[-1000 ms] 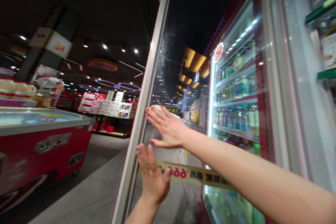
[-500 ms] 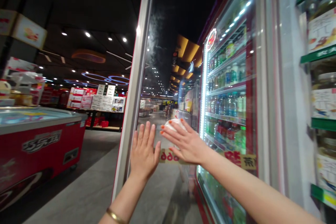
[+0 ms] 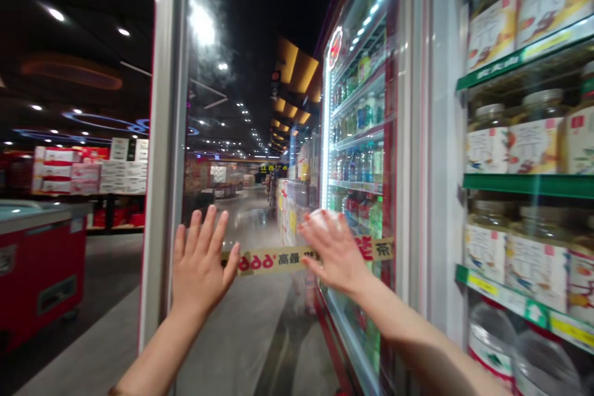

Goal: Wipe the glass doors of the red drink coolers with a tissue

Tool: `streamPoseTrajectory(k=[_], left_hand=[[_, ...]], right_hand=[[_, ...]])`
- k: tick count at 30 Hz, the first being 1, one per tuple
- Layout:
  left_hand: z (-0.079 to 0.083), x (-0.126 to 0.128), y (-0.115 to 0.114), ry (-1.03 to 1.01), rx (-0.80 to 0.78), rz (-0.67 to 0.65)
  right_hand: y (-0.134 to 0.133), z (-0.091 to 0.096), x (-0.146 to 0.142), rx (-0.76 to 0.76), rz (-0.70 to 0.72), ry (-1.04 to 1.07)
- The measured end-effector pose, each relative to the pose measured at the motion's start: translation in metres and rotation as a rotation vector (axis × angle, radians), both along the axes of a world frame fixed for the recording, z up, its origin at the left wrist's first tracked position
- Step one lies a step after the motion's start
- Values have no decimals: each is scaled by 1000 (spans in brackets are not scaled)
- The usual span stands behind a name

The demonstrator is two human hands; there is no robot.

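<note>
My left hand point(image 3: 200, 266) lies flat with its fingers spread against the clear glass door point(image 3: 250, 334), near the silver frame on its left side. Under the fingers of my right hand point(image 3: 335, 253) is a white cloth point(image 3: 320, 218), pressed to the same pane; only its upper edge shows, and the hand is blurred by motion. A tan printed strip point(image 3: 264, 260) runs across the glass between and behind both hands, its lettering reversed.
Shelves of labelled jars point(image 3: 533, 142) with green price rails stand close on the right. Through the pane appear a lit drinks cooler point(image 3: 357, 117) and a long aisle. To the left are a red chest freezer point(image 3: 41, 278) and stacked boxes point(image 3: 93, 170).
The view has turned right, bringing more jar shelves in. My right hand has moved rightward across the glass with the white cloth, widening the gap to my left hand, which stays flat.
</note>
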State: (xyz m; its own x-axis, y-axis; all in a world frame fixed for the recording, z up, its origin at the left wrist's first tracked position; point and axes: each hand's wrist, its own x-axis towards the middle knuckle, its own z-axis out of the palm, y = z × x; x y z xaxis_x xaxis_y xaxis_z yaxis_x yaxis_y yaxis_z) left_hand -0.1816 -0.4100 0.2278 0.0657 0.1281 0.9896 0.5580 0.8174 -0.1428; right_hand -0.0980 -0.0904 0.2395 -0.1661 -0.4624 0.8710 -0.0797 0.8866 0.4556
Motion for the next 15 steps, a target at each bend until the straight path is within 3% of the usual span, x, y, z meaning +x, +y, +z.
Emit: streamPoseTrajectory(k=[2,5,7,10,11,12,13,15], left_hand=[[0,2,1,-8,2,-8],[1,5,2,-27,15,-16],[1,7,3,-38,23,-23],[0,9,4,-44,34,-26],[0,9,4,-44,36,-23],[0,9,4,-39,34,-19],[0,9,5,-28,31,-14],[0,8,5,3,20,0]], right_hand=[[34,0,9,-337,-80,131],[36,-27,15,-536,-142,209],[15,-69,17,-400,-130,150],[2,-121,20,149,-28,-39],[9,-125,22,230,-23,-64],[20,-119,22,198,-43,-55],[32,-104,22,56,-81,-20],[49,-58,17,-335,-135,78]])
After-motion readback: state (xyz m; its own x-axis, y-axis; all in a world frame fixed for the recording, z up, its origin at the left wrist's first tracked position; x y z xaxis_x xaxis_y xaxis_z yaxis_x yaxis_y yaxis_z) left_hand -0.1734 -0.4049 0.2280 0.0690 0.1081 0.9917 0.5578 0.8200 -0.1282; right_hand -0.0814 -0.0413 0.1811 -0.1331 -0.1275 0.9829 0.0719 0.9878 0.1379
